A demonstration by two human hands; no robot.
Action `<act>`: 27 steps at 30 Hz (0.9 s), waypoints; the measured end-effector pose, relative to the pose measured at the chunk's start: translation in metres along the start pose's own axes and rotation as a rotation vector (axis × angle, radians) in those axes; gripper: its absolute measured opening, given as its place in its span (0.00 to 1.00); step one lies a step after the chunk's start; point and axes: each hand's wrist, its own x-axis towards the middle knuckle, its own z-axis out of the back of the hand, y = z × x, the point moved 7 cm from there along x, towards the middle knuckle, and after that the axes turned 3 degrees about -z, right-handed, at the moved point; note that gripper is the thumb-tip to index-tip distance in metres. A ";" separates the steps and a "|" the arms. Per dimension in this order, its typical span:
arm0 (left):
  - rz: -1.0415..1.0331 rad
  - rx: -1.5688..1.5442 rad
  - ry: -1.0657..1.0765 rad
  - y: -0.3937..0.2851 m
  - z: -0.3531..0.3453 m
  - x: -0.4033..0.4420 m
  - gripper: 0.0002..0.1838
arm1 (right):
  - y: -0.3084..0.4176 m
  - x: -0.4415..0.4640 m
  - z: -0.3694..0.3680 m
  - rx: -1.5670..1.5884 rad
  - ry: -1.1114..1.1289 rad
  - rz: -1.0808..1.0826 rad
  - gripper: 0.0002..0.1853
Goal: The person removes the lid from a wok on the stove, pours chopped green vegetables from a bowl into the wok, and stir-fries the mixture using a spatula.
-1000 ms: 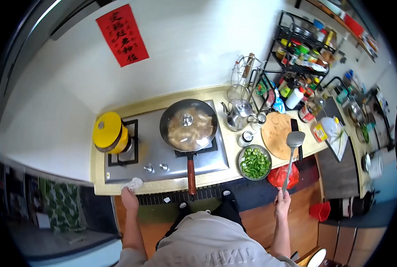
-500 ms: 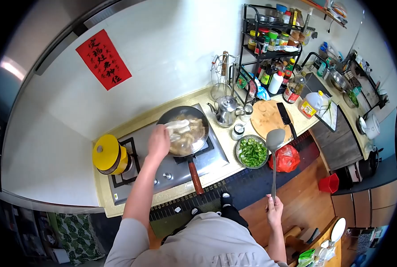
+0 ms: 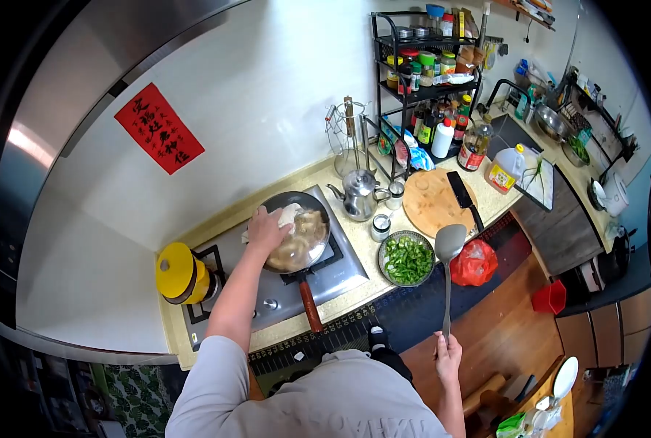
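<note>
My left hand point(image 3: 268, 228) is closed on a white cloth point(image 3: 287, 215) at the top of the glass lid point(image 3: 301, 241), whose knob is hidden. The lid covers the pan point(image 3: 328, 221) on the stove, and pale pieces of food show through it. The pan's brown handle point(image 3: 309, 301) points toward me. In my right hand point(image 3: 448, 350) is the metal spatula point(image 3: 449, 252), held upright by the end of its handle, its blade near a bowl of cut green peppers point(image 3: 408, 260).
A yellow pot point(image 3: 175, 273) stands on the left burner. Behind and right are a steel kettle point(image 3: 360, 195), a small jar point(image 3: 381, 227), a round board point(image 3: 433, 201), a cleaver point(image 3: 459, 190), an oil jug point(image 3: 506, 169) and a spice rack point(image 3: 427, 93). A red bag point(image 3: 474, 263) hangs at the counter edge.
My left hand has moved from the counter's front left edge up onto the lid with the cloth. My right hand still holds the spatula, now a bit further left. The view has turned.
</note>
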 end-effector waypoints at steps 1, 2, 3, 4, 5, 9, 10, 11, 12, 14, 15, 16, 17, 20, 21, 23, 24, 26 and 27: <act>0.028 -0.032 0.056 0.002 -0.005 0.003 0.28 | 0.001 0.003 0.000 -0.001 0.000 0.004 0.12; 0.057 -0.063 0.115 0.006 -0.013 0.005 0.28 | 0.001 0.004 0.000 -0.002 0.000 0.007 0.12; 0.084 -0.095 0.174 0.010 -0.021 0.005 0.29 | 0.001 0.005 0.000 -0.003 0.000 0.008 0.12; 0.125 -0.115 0.174 0.015 -0.029 0.007 0.29 | 0.002 0.007 -0.001 -0.007 0.007 0.016 0.12; 0.164 -0.135 0.175 0.017 -0.036 0.008 0.28 | 0.004 0.009 -0.002 -0.011 0.014 0.023 0.12; 0.277 -0.169 0.186 0.020 -0.048 0.011 0.25 | 0.010 0.011 -0.009 -0.019 0.029 -0.033 0.11; 0.283 -0.177 0.186 0.019 -0.047 0.012 0.25 | 0.008 0.014 -0.010 -0.034 0.038 -0.016 0.11; 0.289 -0.184 0.185 0.018 -0.045 0.012 0.25 | 0.009 0.017 -0.015 -0.049 0.048 0.000 0.11; 0.297 -0.191 0.187 0.018 -0.042 0.011 0.25 | 0.011 0.017 -0.017 -0.065 0.059 0.014 0.11; 0.315 -0.235 0.142 0.023 -0.023 0.007 0.26 | 0.024 0.023 -0.025 -0.139 0.074 0.072 0.12; 0.327 -0.256 0.121 0.025 -0.008 0.003 0.27 | 0.035 0.028 -0.031 -0.198 0.086 0.139 0.12; 0.374 -0.320 0.102 0.033 0.006 -0.004 0.27 | 0.046 0.032 -0.035 -0.259 0.099 0.206 0.12; 0.423 -0.386 0.080 0.044 0.022 -0.013 0.28 | 0.052 0.040 -0.041 -0.273 0.138 0.163 0.13; 0.533 -0.731 -0.116 0.091 0.054 -0.061 0.31 | 0.116 0.067 -0.069 -0.584 0.262 0.356 0.13; 0.512 -0.783 -0.211 0.099 0.072 -0.082 0.32 | 0.150 0.070 -0.082 -0.631 0.214 0.575 0.13; 0.625 -1.063 -0.280 0.103 0.100 -0.130 0.27 | 0.191 0.089 -0.111 -0.840 0.244 0.794 0.13; 0.654 -1.207 -0.339 0.107 0.106 -0.155 0.26 | 0.217 0.095 -0.131 -0.958 0.281 0.855 0.12; 0.739 -1.343 -0.362 0.137 0.095 -0.206 0.24 | 0.248 0.112 -0.178 -1.347 0.286 1.117 0.11; 0.736 -1.403 -0.444 0.152 0.085 -0.234 0.23 | 0.274 0.105 -0.203 -1.408 0.298 1.246 0.10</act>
